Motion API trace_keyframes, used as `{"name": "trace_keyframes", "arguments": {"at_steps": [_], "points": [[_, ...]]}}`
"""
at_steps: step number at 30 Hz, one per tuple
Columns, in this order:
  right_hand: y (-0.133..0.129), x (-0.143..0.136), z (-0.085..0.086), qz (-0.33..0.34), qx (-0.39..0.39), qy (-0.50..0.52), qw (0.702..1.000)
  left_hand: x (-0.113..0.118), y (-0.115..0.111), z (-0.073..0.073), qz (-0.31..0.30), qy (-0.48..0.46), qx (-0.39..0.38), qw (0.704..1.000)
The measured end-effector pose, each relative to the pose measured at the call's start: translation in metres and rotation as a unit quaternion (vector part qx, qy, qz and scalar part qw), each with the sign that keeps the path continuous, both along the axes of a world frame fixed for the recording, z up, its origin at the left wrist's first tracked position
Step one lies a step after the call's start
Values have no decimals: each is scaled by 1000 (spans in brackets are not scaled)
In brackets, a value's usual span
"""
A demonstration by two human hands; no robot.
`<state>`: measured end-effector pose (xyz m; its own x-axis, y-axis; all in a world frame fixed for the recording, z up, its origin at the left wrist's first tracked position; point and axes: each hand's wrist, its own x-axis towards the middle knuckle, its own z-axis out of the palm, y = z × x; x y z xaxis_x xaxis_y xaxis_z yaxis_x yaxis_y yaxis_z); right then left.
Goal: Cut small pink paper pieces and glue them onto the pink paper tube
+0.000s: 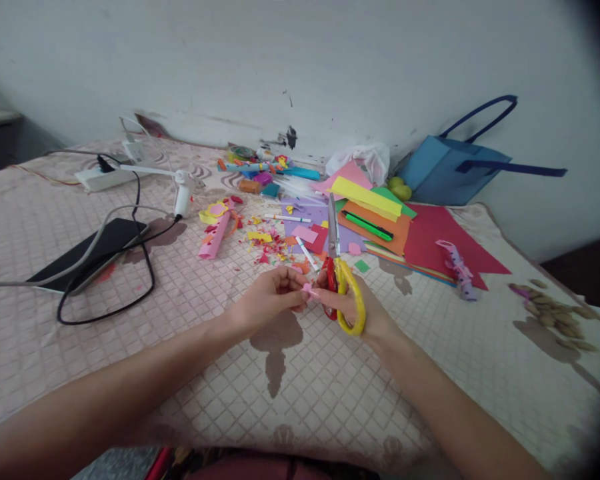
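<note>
Near the middle of the table, my left hand (275, 293) pinches a small pink paper piece (308, 289) from the left. The fingers of my right hand (344, 299) meet it on the other side. Scissors (334, 233) with one red and one yellow handle loop hang on my right hand, blades pointing up and away from me. Just beyond my fingers lie a white marker (307, 254), paper scraps (270, 243) in red, yellow and pink, and a small green piece (362, 266).
Coloured sheets (445, 243) with a green cutter (367, 225) lie at right, near a blue bag (450, 170) and a decorated purple roll (461, 272). A pink roll (217, 233), cables and a black tablet-like device (90, 253) are at left.
</note>
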<state>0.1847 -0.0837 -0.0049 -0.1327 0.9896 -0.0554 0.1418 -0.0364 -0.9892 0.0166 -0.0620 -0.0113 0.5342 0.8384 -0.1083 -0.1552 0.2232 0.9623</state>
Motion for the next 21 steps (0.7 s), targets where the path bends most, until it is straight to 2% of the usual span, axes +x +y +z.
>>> {"name": "trace_keyframes", "arguments": {"at_steps": [7,13,21], "points": [[3,0,1,-52,11,18,998,0,-1,0,3,3,-1,1000],[1,0,0,-28,8,13,999,0,0,0,10,2,-2,1000],[0,-2,0,-52,-30,12,998,0,-2,2,-7,34,5,999]]}}
